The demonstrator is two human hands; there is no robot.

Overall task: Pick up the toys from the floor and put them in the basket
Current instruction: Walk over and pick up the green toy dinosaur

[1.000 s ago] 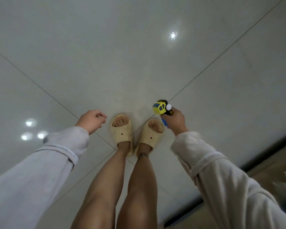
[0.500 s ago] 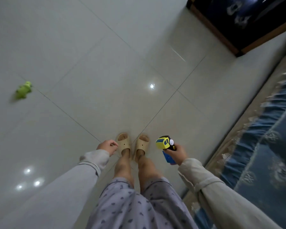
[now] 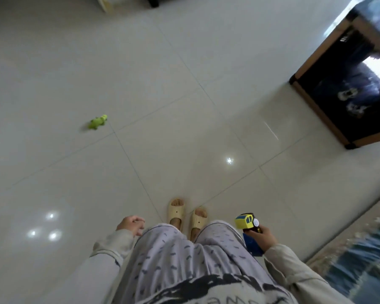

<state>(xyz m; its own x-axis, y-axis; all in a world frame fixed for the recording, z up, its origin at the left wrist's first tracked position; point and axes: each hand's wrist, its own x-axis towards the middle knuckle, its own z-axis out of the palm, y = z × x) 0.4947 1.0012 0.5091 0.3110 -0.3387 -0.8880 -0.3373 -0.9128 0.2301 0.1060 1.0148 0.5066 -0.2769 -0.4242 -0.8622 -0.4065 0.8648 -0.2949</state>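
My right hand [image 3: 266, 239] hangs at my right side, closed around a yellow toy train [image 3: 245, 221] and a blue toy [image 3: 252, 244] beneath it. At my left side, my left hand [image 3: 130, 224] holds nothing, its fingers loosely curled and apart. A small green toy [image 3: 97, 122] lies on the pale tiled floor, far ahead and to the left. No basket is in view.
My feet in beige slippers [image 3: 176, 211] stand on the tiles between my hands. A dark glossy cabinet with wooden edges [image 3: 329, 128] stands at the right. A blue patterned rug [image 3: 360, 255] covers the lower right corner. A pale object [image 3: 105, 3] sits at the top edge.
The view has lifted from looking straight down to looking ahead. The green toy and the cabinet came into sight. Both hands dropped to my sides; the right still grips the toys.
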